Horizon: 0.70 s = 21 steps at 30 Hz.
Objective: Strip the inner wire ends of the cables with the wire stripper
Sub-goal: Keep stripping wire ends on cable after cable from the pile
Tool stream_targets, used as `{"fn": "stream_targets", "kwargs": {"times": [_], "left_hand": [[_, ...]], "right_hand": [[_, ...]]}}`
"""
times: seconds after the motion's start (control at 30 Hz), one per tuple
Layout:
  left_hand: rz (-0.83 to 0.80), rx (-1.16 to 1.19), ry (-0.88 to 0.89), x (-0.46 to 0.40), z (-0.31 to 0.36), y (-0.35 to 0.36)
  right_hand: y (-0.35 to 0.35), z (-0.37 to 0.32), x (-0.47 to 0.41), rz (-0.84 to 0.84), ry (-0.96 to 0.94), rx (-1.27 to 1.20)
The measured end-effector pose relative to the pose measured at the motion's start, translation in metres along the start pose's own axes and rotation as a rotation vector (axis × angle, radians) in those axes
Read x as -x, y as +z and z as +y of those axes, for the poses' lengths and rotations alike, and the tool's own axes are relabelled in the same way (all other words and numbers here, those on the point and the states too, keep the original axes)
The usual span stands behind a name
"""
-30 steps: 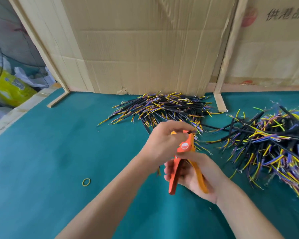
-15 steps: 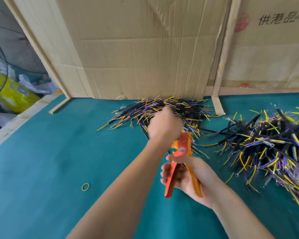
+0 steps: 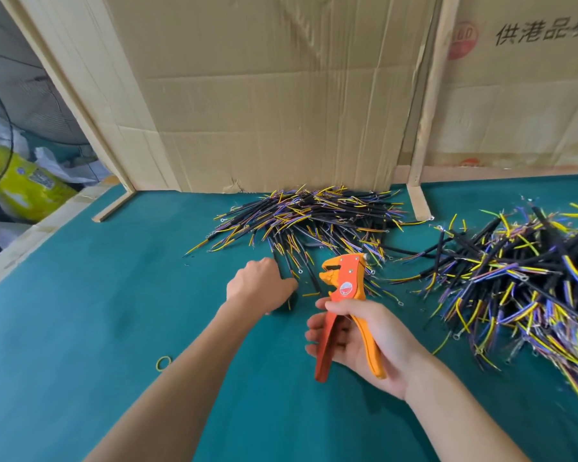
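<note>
On the green mat (image 3: 80,295), just in front of the near edge of the middle pile of cables (image 3: 307,221), the left hand (image 3: 259,285) is lowered with its back to the camera. Its fingers are hidden beneath the knuckles, so whether a cable is already pinched cannot be told; a short black cable (image 3: 289,301) with a yellow end is seen right at its fingertips, touching or nearly so. The loose cables at the pile's near edge are laid with their long axes running roughly away from the person, ring terminals and coloured inner ends pointed toward the hands.

The wire stripper (image 3: 342,305) is held upright in the right hand (image 3: 361,338), thumb laid across the top of the handles and fingers curled loosely behind the red one. The handles are spread apart and the orange jaws at the top are seen gaping, turned to the left, toward the left hand. Nothing is held between the jaws.

The coming move is judged to turn on this: the cable lies to the left of and slightly below the jaw opening, much nearer the left hand than the right. It would have to be lifted and turned so that an inner wire end is presented sideways into the jaw mouth.

A second, larger heap of cables (image 3: 514,278) is spread at the right, well apart from both hands, and a small rubber band (image 3: 163,362) lies near the left forearm.
</note>
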<state>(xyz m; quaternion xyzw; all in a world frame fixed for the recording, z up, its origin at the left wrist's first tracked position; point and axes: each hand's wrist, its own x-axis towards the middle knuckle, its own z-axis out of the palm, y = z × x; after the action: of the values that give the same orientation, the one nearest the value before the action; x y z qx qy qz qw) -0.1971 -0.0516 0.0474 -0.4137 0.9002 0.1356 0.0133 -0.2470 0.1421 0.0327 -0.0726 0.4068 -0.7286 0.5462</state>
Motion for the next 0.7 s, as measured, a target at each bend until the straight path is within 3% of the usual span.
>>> {"fn": "stream_targets", "kwargs": {"times": [0.3, 0.5, 0.7], "left_hand": [[-0.088, 0.706, 0.148, 0.094, -0.023, 0.029], [0.054, 0.688, 0.388, 0.091, -0.02, 0.048], [0.081, 0.777, 0.426, 0.078, -0.019, 0.05]], "right_hand": [[-0.007, -0.01, -0.003, -0.069, -0.098, -0.036], [-0.028, -0.034, 0.004, -0.057, -0.273, -0.021], [-0.047, -0.048, 0.006, -0.042, -0.352, -0.002]]}}
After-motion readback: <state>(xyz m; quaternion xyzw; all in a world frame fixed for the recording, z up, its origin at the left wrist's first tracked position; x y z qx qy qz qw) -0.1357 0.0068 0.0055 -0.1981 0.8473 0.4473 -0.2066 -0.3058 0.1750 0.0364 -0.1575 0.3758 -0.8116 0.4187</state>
